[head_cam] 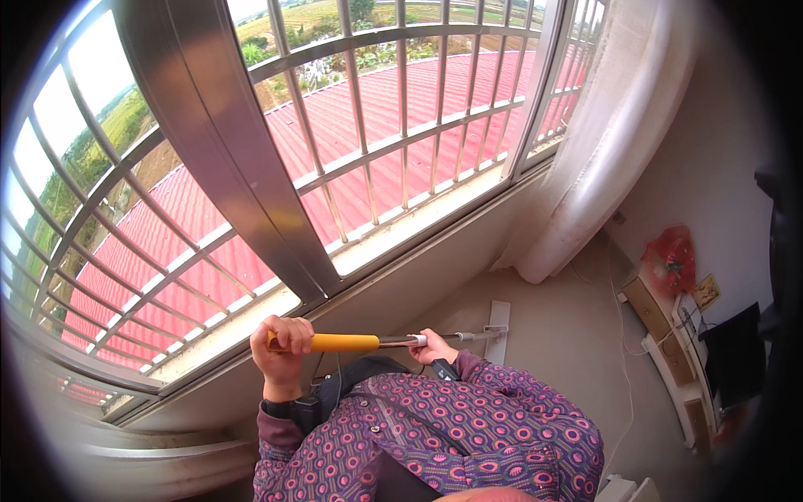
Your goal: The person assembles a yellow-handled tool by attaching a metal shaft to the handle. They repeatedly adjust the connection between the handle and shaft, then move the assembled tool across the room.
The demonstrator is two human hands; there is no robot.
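A flat mop's yellow foam grip lies across the front of my patterned jacket. My left hand is closed around the grip near its left end. My right hand holds the metal pole by a white collar. From there the pole runs right to the long white mop head, which is over the grey floor by the wall under the window. Both wrists have black straps; the right palm is partly hidden.
A sliding window with metal bars and a sill stands ahead. A pale curtain hangs at the right. Farther right are a low cabinet, a dark screen and a thin cable on the floor.
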